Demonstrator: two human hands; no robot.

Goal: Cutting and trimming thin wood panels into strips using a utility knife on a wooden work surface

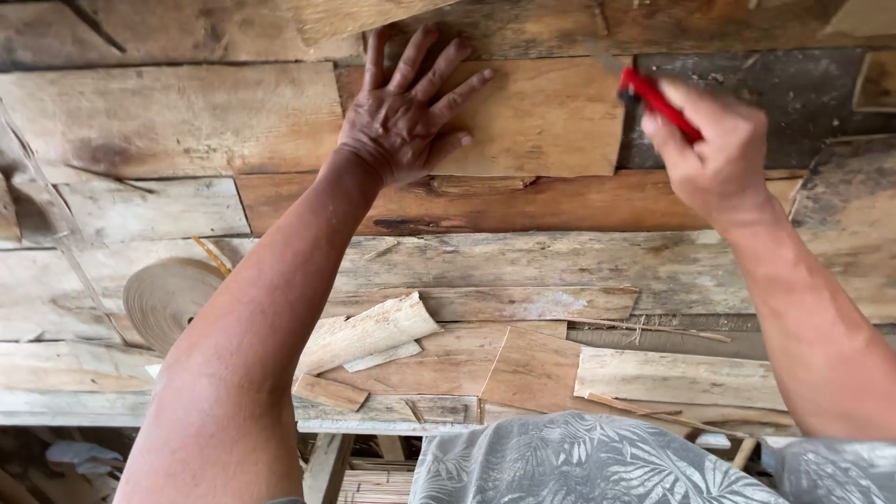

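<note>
Fingers (425, 70) of left hand (406, 117) splayed flat on wood sheet (541, 117); right hand (714, 154) clenched around red-handled knife (658, 101); rough plank bench (560, 266).

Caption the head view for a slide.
Left hand pressed flat on a wooden sheet, right hand gripping a red-handled tool beside it.

Rough plank workbench (168, 121), scattered wood offcuts (369, 334), coiled tan strip roll (168, 297), thin splinters (644, 327)
</note>
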